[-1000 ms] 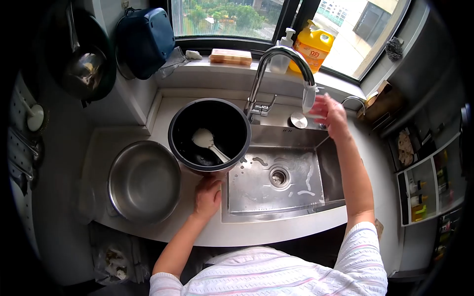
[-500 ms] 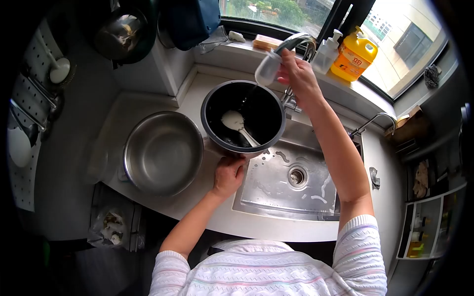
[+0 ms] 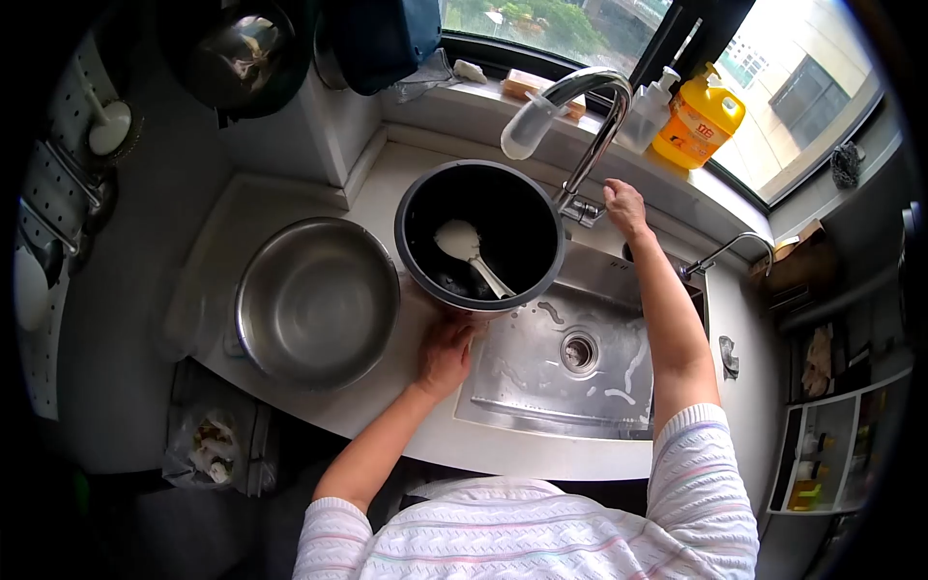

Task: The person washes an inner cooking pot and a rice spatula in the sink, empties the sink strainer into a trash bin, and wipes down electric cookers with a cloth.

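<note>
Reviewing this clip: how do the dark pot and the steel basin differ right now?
The dark pot has a nearly black interior, while the steel basin is dull silver inside. The pot looks deep and steep-walled; the basin looks shallower, with sloping sides. A white paddle lies in the pot, and none shows in the basin. The left hand is at the pot's near side; neither hand is at the basin. Both are round and open-topped.

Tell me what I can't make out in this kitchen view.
All in the head view:
- Left hand: some fingertips hidden by the black pot.
- Right hand: its hold on the faucet, too small to tell.
- Yellow jug: fine print too small.
- Blue container: top cut off by the edge.
</note>
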The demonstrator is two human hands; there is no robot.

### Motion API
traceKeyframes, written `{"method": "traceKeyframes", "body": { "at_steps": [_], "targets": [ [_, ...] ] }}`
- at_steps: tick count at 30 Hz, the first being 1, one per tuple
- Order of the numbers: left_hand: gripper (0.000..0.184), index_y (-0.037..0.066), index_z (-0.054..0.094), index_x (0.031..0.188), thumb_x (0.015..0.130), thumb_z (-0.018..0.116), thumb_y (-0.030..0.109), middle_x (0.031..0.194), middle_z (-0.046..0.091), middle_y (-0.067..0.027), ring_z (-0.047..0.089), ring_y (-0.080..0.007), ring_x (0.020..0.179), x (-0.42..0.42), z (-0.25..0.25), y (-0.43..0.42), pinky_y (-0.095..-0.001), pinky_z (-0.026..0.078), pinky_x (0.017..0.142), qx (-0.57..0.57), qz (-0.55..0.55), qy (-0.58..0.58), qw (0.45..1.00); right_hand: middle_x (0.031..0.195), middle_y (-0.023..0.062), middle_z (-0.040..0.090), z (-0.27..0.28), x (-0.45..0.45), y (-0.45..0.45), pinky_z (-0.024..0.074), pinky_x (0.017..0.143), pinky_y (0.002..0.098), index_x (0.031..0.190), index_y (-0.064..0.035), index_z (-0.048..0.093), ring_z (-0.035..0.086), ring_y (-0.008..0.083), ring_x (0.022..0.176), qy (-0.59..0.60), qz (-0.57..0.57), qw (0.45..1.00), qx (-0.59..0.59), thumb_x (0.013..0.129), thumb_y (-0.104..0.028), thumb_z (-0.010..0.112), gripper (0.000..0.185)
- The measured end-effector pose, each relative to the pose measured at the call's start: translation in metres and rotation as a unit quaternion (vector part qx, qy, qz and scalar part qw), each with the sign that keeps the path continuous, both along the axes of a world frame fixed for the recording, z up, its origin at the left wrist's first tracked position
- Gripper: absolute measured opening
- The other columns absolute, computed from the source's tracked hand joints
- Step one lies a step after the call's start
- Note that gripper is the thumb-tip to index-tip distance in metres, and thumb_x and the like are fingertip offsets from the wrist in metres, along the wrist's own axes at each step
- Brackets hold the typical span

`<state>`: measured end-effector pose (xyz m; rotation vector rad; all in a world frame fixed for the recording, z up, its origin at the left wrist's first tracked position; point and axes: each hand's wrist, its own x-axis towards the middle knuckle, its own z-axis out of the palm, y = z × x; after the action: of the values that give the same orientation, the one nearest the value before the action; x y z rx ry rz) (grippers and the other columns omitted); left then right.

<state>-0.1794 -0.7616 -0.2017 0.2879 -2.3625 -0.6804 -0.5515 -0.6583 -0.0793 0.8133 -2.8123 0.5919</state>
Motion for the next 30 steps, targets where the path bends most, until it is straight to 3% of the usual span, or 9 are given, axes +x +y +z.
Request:
{"method": "traceKeyframes", "body": {
  "at_steps": [5,11,20,21,25,30],
  "targets": [
    [0.026,0.009,0.061,0.094,0.069,0.059,0.005,0.103,0.056,-0.0098,0.050,-0.0303,0.099,0.000,-0.008,0.003,-0.0420,0.038,0.087,-0.015,0.018,-0.015,1.000,0.101,0.0140,0.061,-0.013,0.002,0.005,0.0448,0.084,0.0370,0.102,-0.0066,0.062,0.058,0.0305,0.094,0.058,0.045,0.994,-0.081,0.084,-0.017,0.049,0.024],
    [0.028,0.011,0.061,0.096,0.069,0.059,0.009,0.106,0.054,-0.0091,0.048,-0.0288,0.102,0.001,-0.010,0.001,-0.0432,0.035,0.090,-0.016,0.023,-0.040,0.999,0.098,0.0131,0.063,-0.024,-0.009,0.012,0.0455,0.083,0.0343,0.103,-0.0080,0.062,0.060,0.0279,0.093,0.015,0.047,0.988,-0.144,0.084,-0.013,0.049,0.023],
    [0.029,0.012,0.060,0.098,0.069,0.059,0.009,0.105,0.054,-0.0083,0.048,-0.0280,0.102,0.002,-0.008,0.000,-0.0430,0.035,0.091,-0.007,0.024,-0.051,0.998,0.091,0.0089,0.065,-0.033,-0.027,0.018,0.0472,0.075,0.0279,0.108,-0.0041,0.059,0.064,0.0181,0.081,-0.093,0.055,0.964,-0.244,0.085,-0.013,0.051,0.026],
    [0.029,0.012,0.060,0.098,0.069,0.059,0.009,0.105,0.054,-0.0082,0.048,-0.0280,0.102,0.001,-0.009,0.000,-0.0430,0.035,0.091,-0.009,0.025,-0.052,0.998,0.091,0.0043,0.065,-0.036,-0.036,0.022,0.0467,0.067,0.0234,0.112,-0.0020,0.056,0.062,0.0122,0.080,-0.089,0.046,0.972,-0.214,0.089,-0.012,0.048,0.027],
    [0.030,0.013,0.060,0.100,0.070,0.059,0.010,0.105,0.054,-0.0079,0.048,-0.0276,0.103,0.000,-0.007,-0.001,-0.0428,0.035,0.091,-0.005,0.028,-0.050,0.998,0.093,0.0047,0.064,-0.057,-0.058,0.030,0.0420,0.052,0.0237,0.120,-0.0064,0.050,0.063,0.0129,0.082,-0.215,-0.041,0.951,-0.220,0.091,-0.019,0.042,0.033],
    [0.030,0.015,0.061,0.098,0.070,0.059,0.006,0.102,0.056,-0.0072,0.049,-0.0303,0.100,0.001,-0.005,0.000,-0.0429,0.037,0.088,0.016,0.035,-0.038,0.999,0.094,0.0054,0.063,-0.061,-0.057,0.026,0.0433,0.053,0.0246,0.125,-0.0073,0.043,0.063,0.0138,0.072,-0.231,-0.059,0.943,-0.231,0.090,-0.020,0.040,0.037]
  ]
}}
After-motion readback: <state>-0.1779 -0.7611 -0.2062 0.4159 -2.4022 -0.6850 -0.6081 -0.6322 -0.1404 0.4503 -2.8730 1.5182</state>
